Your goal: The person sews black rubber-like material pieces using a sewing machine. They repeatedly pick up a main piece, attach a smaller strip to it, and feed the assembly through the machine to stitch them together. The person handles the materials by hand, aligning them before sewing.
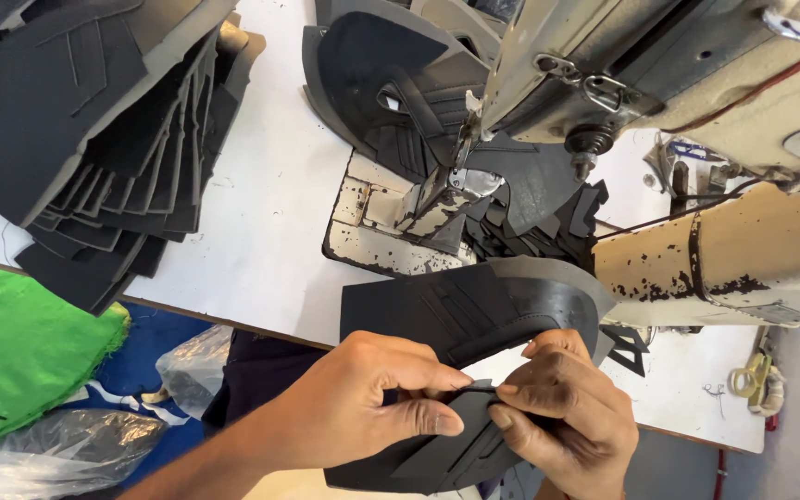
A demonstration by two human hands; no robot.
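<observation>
Pinching a black shoe upper piece (474, 315) between them, the 2 hands meet low in the view, just in front of the near edge of the white surface (270, 213). The left hand (372, 407) is clamped on the piece's lower part, thumb pressed flat on top and fingers curled over. The right hand (562, 412) grips it too, fingertips touching the left hand's at a fold in the material. The piece curves up and away from the hands, its rounded grey-edged end lying just beside the cream arm of the sewing machine (715, 250).

Under the machine's needle area sits another black upper (391, 83), with small black offcuts (539, 227) heaped behind the worn, chipped metal base plate (372, 231). A tall fanned stack of black cut pieces (104, 139) fills the far left of the surface. Below the edge lie green fabric (20, 352) and clear plastic bags (192, 366). Yellow-handled scissors (752, 380) rest at the far right.
</observation>
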